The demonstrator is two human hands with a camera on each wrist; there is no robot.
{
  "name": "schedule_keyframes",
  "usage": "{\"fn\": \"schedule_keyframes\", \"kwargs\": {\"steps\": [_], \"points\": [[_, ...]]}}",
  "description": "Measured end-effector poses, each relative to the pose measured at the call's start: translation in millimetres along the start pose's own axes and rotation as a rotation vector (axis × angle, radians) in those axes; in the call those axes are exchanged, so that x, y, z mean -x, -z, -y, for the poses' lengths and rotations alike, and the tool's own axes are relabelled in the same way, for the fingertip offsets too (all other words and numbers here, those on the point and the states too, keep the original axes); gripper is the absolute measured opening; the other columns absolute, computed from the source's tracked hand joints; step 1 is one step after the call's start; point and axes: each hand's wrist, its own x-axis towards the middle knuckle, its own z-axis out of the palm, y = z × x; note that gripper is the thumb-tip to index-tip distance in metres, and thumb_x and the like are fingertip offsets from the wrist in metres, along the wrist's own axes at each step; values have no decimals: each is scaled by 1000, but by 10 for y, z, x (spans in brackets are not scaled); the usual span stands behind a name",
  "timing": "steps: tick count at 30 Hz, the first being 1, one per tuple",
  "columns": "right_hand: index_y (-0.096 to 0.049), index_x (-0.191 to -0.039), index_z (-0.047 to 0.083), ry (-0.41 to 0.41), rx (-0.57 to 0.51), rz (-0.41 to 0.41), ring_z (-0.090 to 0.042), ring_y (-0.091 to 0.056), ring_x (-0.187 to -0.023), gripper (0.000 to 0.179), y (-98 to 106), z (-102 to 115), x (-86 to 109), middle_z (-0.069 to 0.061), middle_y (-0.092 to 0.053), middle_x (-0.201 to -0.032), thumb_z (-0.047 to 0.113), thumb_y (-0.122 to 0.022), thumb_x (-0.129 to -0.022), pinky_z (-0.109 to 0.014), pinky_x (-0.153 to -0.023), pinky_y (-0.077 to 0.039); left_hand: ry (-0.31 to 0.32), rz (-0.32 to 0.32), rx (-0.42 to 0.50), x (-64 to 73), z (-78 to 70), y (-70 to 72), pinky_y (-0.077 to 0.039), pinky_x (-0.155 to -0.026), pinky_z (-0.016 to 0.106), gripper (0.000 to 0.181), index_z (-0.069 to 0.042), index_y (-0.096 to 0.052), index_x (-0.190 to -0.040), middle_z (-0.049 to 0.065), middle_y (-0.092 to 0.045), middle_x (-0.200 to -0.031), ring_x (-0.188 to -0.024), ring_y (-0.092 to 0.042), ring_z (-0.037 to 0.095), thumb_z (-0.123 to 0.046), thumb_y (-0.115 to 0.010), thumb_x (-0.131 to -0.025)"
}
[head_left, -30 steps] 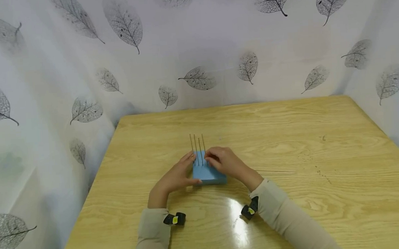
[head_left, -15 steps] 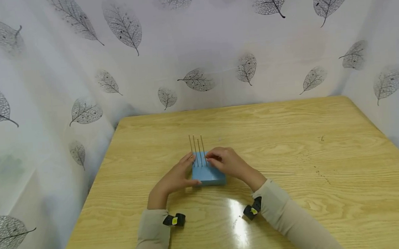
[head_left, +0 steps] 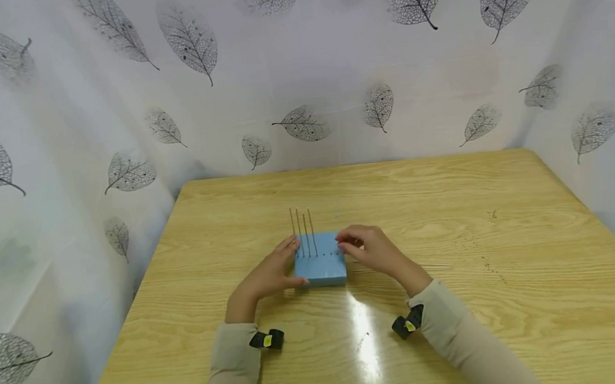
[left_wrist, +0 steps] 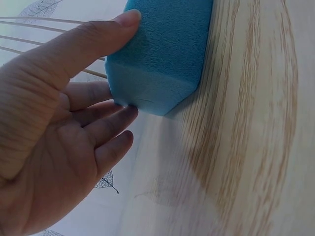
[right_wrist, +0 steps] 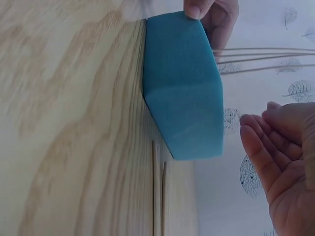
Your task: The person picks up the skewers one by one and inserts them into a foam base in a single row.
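Note:
A blue foam block (head_left: 319, 268) lies on the table, with several thin wooden skewers (head_left: 312, 232) standing upright in its left half. A row of small dark holes runs along its top to the right of them. My left hand (head_left: 270, 275) grips the block's left end; in the left wrist view the thumb (left_wrist: 110, 37) lies on the near face and the fingers are at the left end. My right hand (head_left: 377, 252) hovers by the block's right end, fingers loosely bent. In the right wrist view the right hand (right_wrist: 288, 152) shows nothing between fingertips and thumb, apart from the block.
Loose skewers (head_left: 439, 266) lie on the wooden table (head_left: 444, 208) right of the block, partly hidden by the right forearm. Small dark marks dot the tabletop at right. A leaf-patterned curtain (head_left: 326, 52) hangs behind and at both sides.
My right hand has left the rightmost standing skewer and moved right to the block's right end, uncovering the row of holes. The left hand keeps its hold on the block.

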Motion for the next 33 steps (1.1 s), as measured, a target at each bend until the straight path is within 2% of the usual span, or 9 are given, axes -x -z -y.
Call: {"fn": "schedule_keyframes", "kwargs": {"steps": [7,15,22,33], "points": [[-67,-99,-2,-26,2,-5,-14,-63,-74,12,125,-21,121,-6,-67,-87,2,-64,-88,-24,-64,-54,12,14,-9,-8,2,-5,-22,-113,47,92,1,-22,-149,17,-13,-156,-143,-14,32,-27,-77,-80],[-68,-100,-2,-97,54,-14,-10,-63,-75,13,243,-97,312,-3,-67,-87,3,-65,-88,-24,-64,-54,13,25,-2,-9,3,5,-22,-112,49,94,0,-20,-149,16,-12,-157,-143,-14,32,-30,-76,-80],[-68,-100,-2,-153,58,-31,-11,-64,-73,13,391,-150,461,-5,-67,-87,3,-65,-88,-24,-61,-54,30,31,5,-6,-12,9,-24,-112,51,94,-2,-20,-150,15,-12,-157,-143,-13,33,-30,-76,-80],[-68,-97,-4,-189,75,-96,-13,-66,-68,12,613,-236,631,-8,-69,-86,-1,-67,-85,-23,-56,-53,22,26,2,0,-22,17,-23,-112,51,94,-1,-20,-150,17,-12,-157,-143,-13,34,-29,-76,-80]]}}
